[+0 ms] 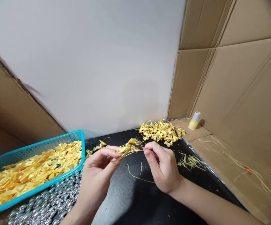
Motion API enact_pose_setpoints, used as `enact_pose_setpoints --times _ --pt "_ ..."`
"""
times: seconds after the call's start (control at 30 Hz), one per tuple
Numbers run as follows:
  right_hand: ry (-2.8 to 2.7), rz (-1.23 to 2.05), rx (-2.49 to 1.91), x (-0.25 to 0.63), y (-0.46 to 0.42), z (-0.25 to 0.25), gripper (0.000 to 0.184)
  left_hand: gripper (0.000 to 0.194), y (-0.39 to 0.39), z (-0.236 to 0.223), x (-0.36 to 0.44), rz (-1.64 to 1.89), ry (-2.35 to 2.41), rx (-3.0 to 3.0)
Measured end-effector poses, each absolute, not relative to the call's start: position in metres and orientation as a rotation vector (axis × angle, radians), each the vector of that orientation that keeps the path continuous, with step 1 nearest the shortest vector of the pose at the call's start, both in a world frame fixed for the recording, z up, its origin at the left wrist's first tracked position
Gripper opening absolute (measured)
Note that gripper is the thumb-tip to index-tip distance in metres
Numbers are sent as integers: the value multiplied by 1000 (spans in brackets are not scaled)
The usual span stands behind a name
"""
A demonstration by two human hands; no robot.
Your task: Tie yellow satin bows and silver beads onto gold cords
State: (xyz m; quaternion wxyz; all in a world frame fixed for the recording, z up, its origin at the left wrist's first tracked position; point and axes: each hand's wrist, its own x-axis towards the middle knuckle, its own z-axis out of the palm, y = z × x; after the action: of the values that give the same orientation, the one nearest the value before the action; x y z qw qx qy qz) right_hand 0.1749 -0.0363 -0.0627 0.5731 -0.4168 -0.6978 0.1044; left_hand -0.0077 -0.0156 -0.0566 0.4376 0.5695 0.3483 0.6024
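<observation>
In my left hand (102,165), a yellow satin bow (123,149) is pinched between thumb and fingertips, with gold cord hanging from it. My right hand (162,164) is closed around a slim tool (136,146) with a dark, narrow tip and a purplish handle; its exact kind is not clear. The tool's tip touches or overlaps the bow. Just behind the hands lies a bundle of cut gold cords (135,147). A loose strand of gold cord (140,178) curves over the black tabletop (126,197) below.
At left stands a blue basket (82,156) of yellow bows, with many silver beads (48,197) in front. A pile of finished-looking beaded bows (161,131) sits at the back. Cord scraps (191,162) and a thread spool (194,121) are at right, beside cardboard walls (243,87).
</observation>
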Motion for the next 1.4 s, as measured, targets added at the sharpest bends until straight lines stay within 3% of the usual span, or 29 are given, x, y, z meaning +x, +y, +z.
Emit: enact_pose_setpoints --times 0.13,0.4,0.67,0.83,1.13,1.27,1.4 --pt "-1589 361 -980 178 -33 -65 17 13 -13 -57 -8 1506 934 1342" --pt "-1347 848 -969 192 -13 -65 41 23 -14 -48 -2 1372 1096 1174" --pt "-1257 1360 -900 183 -7 -61 40 20 -15 -47 2 1269 1134 1309" --pt "-1170 1366 -900 185 -3 -57 44 22 -15 -49 9 1198 1259 1478" --pt "-853 1563 -1063 202 18 -68 55 44 13 -72 5 1109 1356 1420" --pt "-912 1595 -1059 200 18 -72 53 38 8 -71 13 956 1233 1458" --pt "-1191 1413 -970 191 14 -80 48 27 5 -77 17 913 1066 1420"
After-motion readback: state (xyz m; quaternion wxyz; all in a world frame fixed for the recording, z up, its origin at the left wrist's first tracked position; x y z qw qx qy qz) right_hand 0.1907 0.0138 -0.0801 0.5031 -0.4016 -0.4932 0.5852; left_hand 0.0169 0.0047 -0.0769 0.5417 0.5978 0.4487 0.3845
